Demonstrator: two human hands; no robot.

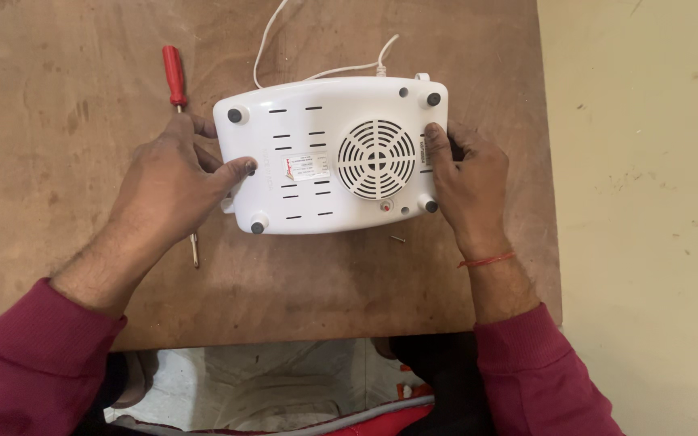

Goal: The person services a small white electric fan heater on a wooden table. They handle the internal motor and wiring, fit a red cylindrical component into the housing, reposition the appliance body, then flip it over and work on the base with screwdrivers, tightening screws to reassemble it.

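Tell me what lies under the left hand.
Under the left hand lies a red-handled screwdriver: handle above, metal tip below the hand; its middle is covered. The fingers grip the left edge of the upturned white appliance, hiding that side.

A brown wooden board is serving as the work surface, its face showing scuffs, stains and grain; it is ending in a straight edge on the right; beyond it a pale cream floor is lying speckled with small dark marks; soft, even light is falling over everything.
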